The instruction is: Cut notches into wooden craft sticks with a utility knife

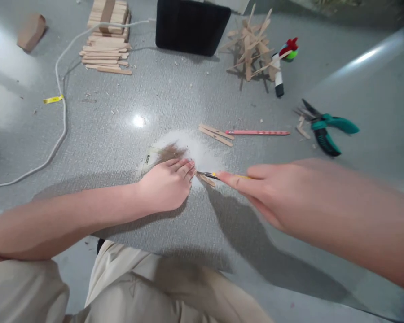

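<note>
My right hand (265, 186) grips a craft knife (208, 174) with a yellow handle, its index finger stretched along the top. The dark blade points left and meets a wooden craft stick (207, 181) at my left fingertips. My left hand (168, 181) presses down on that stick, fingers close together, hiding its other end. Under and beside my left hand lies a pale sheet (147, 162) with small dark print. Brown wood dust (171, 152) and a patch of white powder (202, 150) spread around it. Two craft sticks (216, 136) and a pink pencil (257, 133) lie just beyond.
Stacked craft sticks (107, 47) lie at the back left, near a white cable (65, 116) and a wooden block (31, 32). A black tablet (192, 27) stands at the back. Right of it are a stick structure (251, 47), a glue stick (278, 76) and teal-handled pliers (326, 128).
</note>
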A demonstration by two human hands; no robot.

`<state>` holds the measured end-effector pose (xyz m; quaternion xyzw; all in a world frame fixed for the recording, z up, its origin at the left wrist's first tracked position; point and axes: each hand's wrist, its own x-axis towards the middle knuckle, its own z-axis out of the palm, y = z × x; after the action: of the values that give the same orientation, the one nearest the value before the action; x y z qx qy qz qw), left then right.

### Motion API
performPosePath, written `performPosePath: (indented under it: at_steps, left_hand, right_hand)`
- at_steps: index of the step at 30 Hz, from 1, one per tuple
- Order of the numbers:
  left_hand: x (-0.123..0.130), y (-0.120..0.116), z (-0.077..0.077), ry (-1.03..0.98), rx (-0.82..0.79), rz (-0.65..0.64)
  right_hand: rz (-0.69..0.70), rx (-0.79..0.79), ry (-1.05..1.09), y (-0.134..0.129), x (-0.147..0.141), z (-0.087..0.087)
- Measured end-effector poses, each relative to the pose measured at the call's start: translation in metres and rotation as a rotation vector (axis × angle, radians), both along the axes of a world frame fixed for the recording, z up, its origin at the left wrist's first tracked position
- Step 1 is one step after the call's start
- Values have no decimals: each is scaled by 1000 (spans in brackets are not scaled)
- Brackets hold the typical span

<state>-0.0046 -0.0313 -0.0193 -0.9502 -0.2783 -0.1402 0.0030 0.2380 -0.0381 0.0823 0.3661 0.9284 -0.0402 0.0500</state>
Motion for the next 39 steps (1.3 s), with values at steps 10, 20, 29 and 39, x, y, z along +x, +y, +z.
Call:
performPosePath:
  at_steps: [10,20,29,39]
  left_hand:
    - [0,26,7,-40,-194,52]
    - [-1,17,11,0,-271,79]
    - [-9,19,13,86,-188,-18]
    - [-14,22,14,56,-143,77]
  right_hand:
    - [-19,300,-148,-64,1,-15]
    - [-339,319,23,-96,-17,-47]
    - [-558,208,128,-96,-29,-85]
    - [-557,69,61,-41,-34,-63]
